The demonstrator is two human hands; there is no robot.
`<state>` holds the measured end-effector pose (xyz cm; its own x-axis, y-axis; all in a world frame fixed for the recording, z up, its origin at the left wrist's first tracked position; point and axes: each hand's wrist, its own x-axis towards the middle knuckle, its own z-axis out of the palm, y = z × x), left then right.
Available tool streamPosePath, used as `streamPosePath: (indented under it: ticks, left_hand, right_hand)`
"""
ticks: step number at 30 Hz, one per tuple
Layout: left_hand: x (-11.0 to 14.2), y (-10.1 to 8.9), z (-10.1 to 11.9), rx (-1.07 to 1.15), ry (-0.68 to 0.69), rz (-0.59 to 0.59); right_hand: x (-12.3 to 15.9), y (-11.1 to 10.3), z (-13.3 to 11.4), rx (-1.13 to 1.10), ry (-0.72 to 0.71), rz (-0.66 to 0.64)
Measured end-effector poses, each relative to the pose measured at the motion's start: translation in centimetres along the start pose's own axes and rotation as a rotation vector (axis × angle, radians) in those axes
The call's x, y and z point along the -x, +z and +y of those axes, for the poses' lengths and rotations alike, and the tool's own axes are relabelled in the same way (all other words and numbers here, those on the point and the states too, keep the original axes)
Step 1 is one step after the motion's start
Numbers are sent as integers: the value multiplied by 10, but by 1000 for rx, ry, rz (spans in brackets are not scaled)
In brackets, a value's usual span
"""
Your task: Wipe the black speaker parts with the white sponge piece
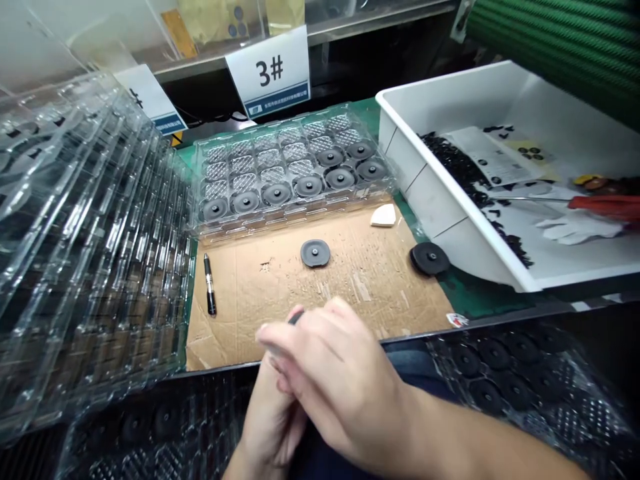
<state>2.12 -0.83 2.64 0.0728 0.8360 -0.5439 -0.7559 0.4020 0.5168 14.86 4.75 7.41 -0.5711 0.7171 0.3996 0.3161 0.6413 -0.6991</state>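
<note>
My right hand (345, 373) is closed over my left hand (273, 410), just in front of the cardboard's near edge. Between the fingers shows the edge of a dark piece (296, 317); the hands cover most of it, so its full shape is hidden. Beyond them, a grey disc (315, 253) with a small metal centre lies on the cardboard sheet (240, 287). Another dark disc (430, 259), seemingly stacked on one more, rests at the sheet's right edge. Behind, a clear plastic tray (273, 217) holds several such discs in its front row and right-hand pockets.
Stacked clear trays (100, 253) rise on the left, beside a black pen (209, 285). A white bin (450, 193) at right contains small black parts, a glove and a red-handled tool. A white piece (383, 215) lies near the tray. More filled trays (525, 380) sit below the table edge.
</note>
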Motion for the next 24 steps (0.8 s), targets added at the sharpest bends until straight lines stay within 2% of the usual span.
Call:
streamPosePath:
  ticks: [2, 4, 5, 7, 9, 12, 18, 21, 24]
  left_hand:
    - [1, 2, 5, 10, -14, 1]
    - [1, 1, 9, 9, -24, -8]
    - [0, -1, 10, 7, -28, -14]
    - [-3, -5, 11, 17, -34, -26]
    - [-4, -8, 11, 39, -23, -20]
    - [-2, -9, 12, 60, -14, -11]
    - [1, -3, 15, 131, -72, -56]
    - [-2, -2, 14, 153, -84, -50]
    - [-2, -3, 14, 158, -79, -38]
  right_hand:
    - [4, -4, 1, -52, -43, -92]
    - [10, -11, 3, -79, 5, -211]
    - [12, -14, 4, -61, 54, -230]
    - [14, -18, 9, 12, 129, -200]
    - [13, -18, 16, 72, 106, -132]
    - [10, -14, 28, -6, 108, -64]
    - [31, -5, 46, -221, 573, 54]
    - [49, 4, 48, -304, 674, 35]
    - [59, 12, 50, -326, 702, -15]
